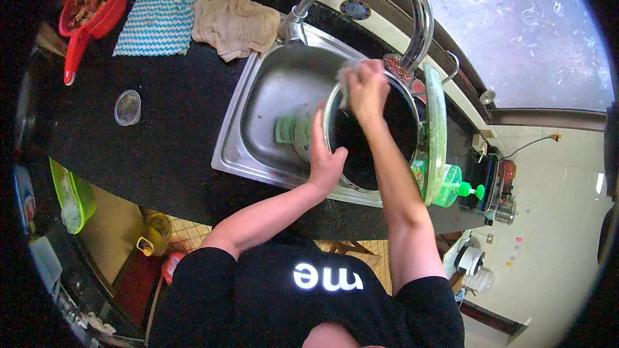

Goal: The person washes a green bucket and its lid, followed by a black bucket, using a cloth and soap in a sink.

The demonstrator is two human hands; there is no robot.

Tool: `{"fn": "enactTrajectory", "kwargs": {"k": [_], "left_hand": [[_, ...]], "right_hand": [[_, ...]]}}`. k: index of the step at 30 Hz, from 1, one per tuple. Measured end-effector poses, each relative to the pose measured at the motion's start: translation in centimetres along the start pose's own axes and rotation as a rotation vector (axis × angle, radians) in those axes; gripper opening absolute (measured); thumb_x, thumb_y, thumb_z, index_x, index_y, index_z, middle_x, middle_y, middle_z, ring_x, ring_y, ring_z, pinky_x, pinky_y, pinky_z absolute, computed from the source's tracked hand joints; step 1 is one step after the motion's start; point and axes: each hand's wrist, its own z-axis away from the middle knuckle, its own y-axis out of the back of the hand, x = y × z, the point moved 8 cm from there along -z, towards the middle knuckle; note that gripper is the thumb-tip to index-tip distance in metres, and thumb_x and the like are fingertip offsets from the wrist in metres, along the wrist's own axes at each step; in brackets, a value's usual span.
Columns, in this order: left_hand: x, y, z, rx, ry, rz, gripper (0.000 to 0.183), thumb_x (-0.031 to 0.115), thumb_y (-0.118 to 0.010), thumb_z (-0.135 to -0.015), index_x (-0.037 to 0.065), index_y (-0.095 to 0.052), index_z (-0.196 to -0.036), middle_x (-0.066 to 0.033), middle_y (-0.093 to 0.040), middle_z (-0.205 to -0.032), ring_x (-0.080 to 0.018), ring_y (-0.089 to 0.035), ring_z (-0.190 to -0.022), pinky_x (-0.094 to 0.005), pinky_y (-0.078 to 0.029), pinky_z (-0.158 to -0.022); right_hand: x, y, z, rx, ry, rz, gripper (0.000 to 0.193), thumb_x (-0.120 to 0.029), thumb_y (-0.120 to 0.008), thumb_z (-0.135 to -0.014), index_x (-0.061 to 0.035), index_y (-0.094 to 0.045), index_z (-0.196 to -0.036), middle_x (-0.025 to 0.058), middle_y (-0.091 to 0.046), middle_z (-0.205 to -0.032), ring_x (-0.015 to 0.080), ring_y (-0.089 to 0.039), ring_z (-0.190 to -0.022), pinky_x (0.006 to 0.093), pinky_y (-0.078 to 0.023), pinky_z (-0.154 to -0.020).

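A deep round pot [358,154] with a black inside and a shiny rim is held over the right half of the steel sink [271,84]. My left hand [324,162] grips its left side, thumb by the rim and fingers along the outer wall. At the far rim, my right hand [367,87] closes on a pale greyish cloth or scrubber [348,74], smeared by motion, pressing it there. Left of the pot, a blurred green thing [285,130] shows in the sink; its kind is unclear. The chrome faucet [422,19] arches above the pot.
A green-pumped soap bottle [448,187] and a pale green upright rim [436,129] stand right of the sink. Beige cloth [235,24], blue-striped cloth [158,19] and red strainer [97,3] with brownish scraps lie left. A small clear lidded tub [127,107] sits nearer.
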Motion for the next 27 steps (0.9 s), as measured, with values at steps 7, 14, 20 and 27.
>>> {"fn": "enactTrajectory", "kwargs": {"k": [7, 14, 20, 27], "left_hand": [[-2.1, 2.1, 3.8, -0.124, 0.085, -0.064, 0.077, 0.011, -0.072, -0.067, 0.003, -0.025, -0.128, -0.0181, -0.030, -0.131, -0.0286, -0.029, -0.125, -0.0382, -0.024, -0.104], [-1.2, 1.7, -7.2, -0.136, 0.010, -0.219, 0.065, 0.004, -0.068, -0.062, 0.002, -0.039, -0.120, -0.0158, -0.047, -0.121, -0.0252, -0.045, -0.114, -0.0309, -0.034, -0.096], [-3.1, 0.2, -6.1, -0.127, 0.150, -0.107, 0.065, -0.008, -0.052, -0.060, 0.004, -0.042, -0.124, -0.0124, -0.054, -0.113, -0.0220, -0.053, -0.103, -0.0297, -0.040, -0.088], [-2.3, -0.7, -5.7, -0.129, 0.231, -0.152, 0.067, -0.010, -0.051, -0.063, 0.002, -0.038, -0.127, -0.0115, -0.052, -0.116, -0.0193, -0.049, -0.108, -0.0282, -0.039, -0.089]], "right_hand": [[-2.1, -0.7, 2.9, -0.737, 0.132, -0.643, 0.023, -0.014, -0.069, -0.072, -0.0006, -0.064, -0.091, 0.0059, -0.058, -0.096, 0.0157, -0.055, -0.093, 0.0291, -0.043, -0.080], [5.9, 2.7, 1.3, -0.301, -0.581, -1.150, 0.038, -0.017, -0.068, -0.076, -0.0045, -0.056, -0.110, 0.0101, -0.060, -0.101, 0.0199, -0.057, -0.094, 0.0336, -0.045, -0.085], [-2.7, -0.8, 2.4, -0.214, 0.387, -0.176, 0.026, -0.018, -0.068, -0.071, -0.0004, -0.062, -0.090, 0.0121, -0.058, -0.102, 0.0281, -0.051, -0.102, 0.0371, -0.040, -0.089], [-0.9, -1.6, 0.6, -0.174, 0.106, 0.016, 0.024, -0.019, -0.064, -0.073, 0.0003, -0.064, -0.087, 0.0128, -0.057, -0.099, 0.0306, -0.053, -0.093, 0.0364, -0.041, -0.081]]}}
